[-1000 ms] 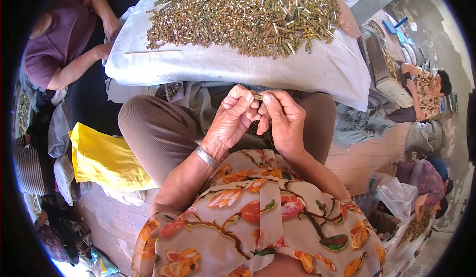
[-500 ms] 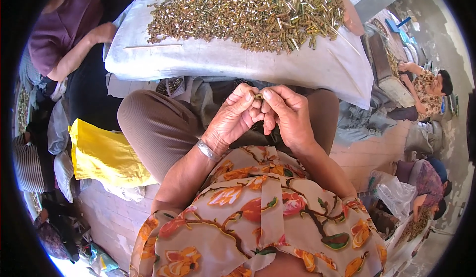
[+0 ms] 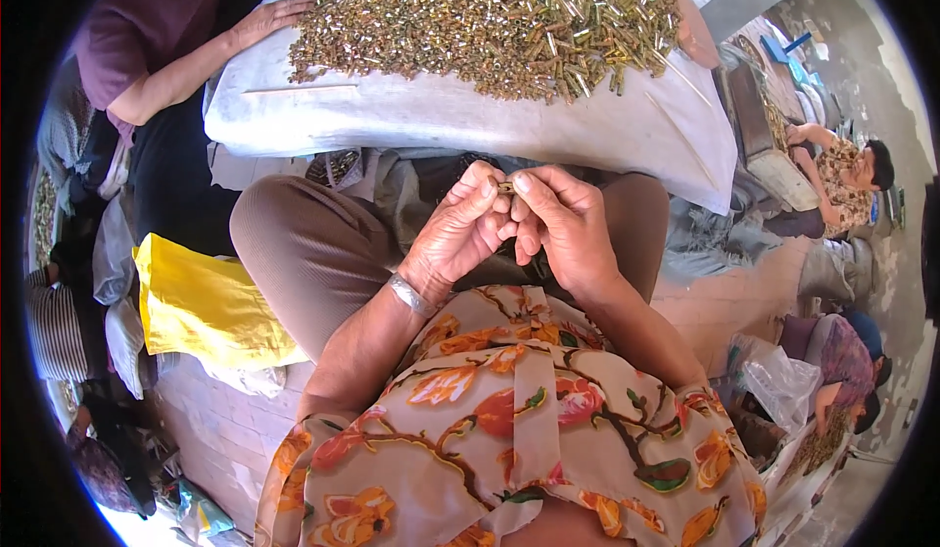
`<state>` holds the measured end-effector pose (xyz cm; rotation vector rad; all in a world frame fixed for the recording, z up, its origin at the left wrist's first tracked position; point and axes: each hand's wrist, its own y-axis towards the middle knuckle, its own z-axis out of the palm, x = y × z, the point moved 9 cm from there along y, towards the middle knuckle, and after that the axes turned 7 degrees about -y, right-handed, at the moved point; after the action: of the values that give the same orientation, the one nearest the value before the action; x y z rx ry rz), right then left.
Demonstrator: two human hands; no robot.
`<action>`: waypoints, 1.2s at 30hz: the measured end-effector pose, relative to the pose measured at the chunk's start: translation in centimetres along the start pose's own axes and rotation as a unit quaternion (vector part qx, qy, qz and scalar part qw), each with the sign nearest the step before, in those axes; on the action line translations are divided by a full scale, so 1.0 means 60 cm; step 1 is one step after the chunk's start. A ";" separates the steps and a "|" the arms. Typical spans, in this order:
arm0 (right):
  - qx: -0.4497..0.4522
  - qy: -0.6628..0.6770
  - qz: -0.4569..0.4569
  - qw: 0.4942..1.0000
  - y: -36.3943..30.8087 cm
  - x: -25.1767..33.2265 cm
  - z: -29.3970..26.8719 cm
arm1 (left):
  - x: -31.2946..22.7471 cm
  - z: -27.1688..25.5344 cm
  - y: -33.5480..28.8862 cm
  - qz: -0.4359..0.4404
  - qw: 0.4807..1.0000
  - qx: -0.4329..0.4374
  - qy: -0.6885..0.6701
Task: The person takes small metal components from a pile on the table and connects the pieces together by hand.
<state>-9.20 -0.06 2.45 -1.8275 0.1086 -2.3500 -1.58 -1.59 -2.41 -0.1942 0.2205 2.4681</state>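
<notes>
Between my two hands, above my lap, is a small brass-coloured metal piece (image 3: pixel 505 188). My left hand (image 3: pixel 458 229) pinches one end with thumb and forefinger; a silver bracelet circles that wrist. My right hand (image 3: pixel 563 222) grips the other end the same way, its lower fingers curled beneath. Most of the piece is hidden by the fingertips, so its exact kind cannot be made out. Beyond my hands, a large heap of small brass-coloured metal pieces (image 3: pixel 470 33) lies on a table with a pale cover (image 3: pixel 441 126).
Thin sticks (image 3: pixel 302 89) lie on the cover. At the far left, a co-worker's hand (image 3: pixel 269 20) reaches the heap's edge. A yellow bag (image 3: pixel 201 302) rests beside my left knee. Another person (image 3: pixel 847 180) sits at the right by a wooden box (image 3: pixel 781 177); a clear plastic bag (image 3: pixel 778 380) is lower right.
The co-worker at the left has brought both hands to the heap, one holding a small metal piece. My hands keep their pinch and have barely shifted.
</notes>
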 end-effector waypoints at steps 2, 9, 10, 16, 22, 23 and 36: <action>0.004 0.019 0.016 1.000 0.000 -0.002 -0.001 | 0.006 0.011 0.002 -0.015 0.999 0.031 -0.027; 0.012 0.014 -0.001 1.000 0.002 0.001 0.000 | 0.015 -0.026 0.005 -0.026 0.999 -0.029 -0.001; 0.013 0.014 -0.002 1.000 0.002 0.002 0.000 | 0.017 -0.025 0.005 -0.027 1.000 -0.008 -0.011; 0.033 0.026 0.028 0.999 0.006 -0.010 -0.007 | 0.019 -0.020 0.006 -0.039 0.999 0.014 -0.026; 0.009 0.181 0.094 0.979 0.036 -0.069 -0.107 | -0.003 -0.041 0.032 -0.058 0.950 -0.170 0.255; -0.048 0.192 0.098 0.975 0.048 -0.071 -0.137 | -0.009 -0.051 0.049 -0.057 0.912 -0.174 0.367; -0.244 -0.612 -0.192 0.727 0.256 0.034 -0.272 | -0.040 -0.011 0.248 0.135 0.303 -0.130 0.934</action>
<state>-24.17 -16.23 -2.06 -3.4981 0.1870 -0.7510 -8.84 -14.76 -0.95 -3.1666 0.7268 0.9179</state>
